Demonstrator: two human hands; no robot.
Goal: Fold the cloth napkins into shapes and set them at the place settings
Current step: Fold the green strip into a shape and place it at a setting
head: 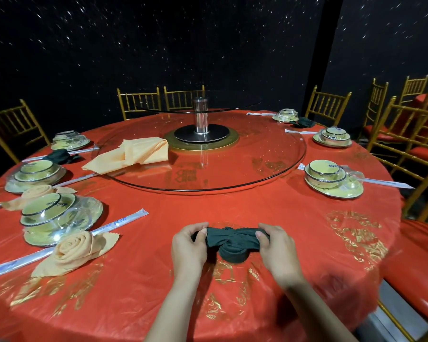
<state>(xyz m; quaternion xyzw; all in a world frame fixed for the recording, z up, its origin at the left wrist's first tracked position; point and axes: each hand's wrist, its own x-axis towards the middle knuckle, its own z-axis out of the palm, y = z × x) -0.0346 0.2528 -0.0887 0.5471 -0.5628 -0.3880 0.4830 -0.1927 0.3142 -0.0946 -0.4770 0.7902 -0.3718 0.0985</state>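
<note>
A dark green napkin (232, 240), rolled into a band with a coil under its middle, lies on the red tablecloth (208, 206) near the front edge. My left hand (189, 245) pinches its left end and my right hand (276, 248) pinches its right end. A peach napkin folded into a rose (76, 250) sits at the near left place setting (57, 218). Another peach rose (35, 193) lies behind that setting. Loose peach napkins (134, 154) rest on the glass turntable (200, 154).
Wrapped bowl-and-plate sets stand at the left (34, 172), far left (69, 141) and right (331, 178), with wrapped chopsticks (119, 222) beside them. Dark folded napkins lie at far left (59, 155) and far right (304, 122). Gold chairs (329, 104) ring the table.
</note>
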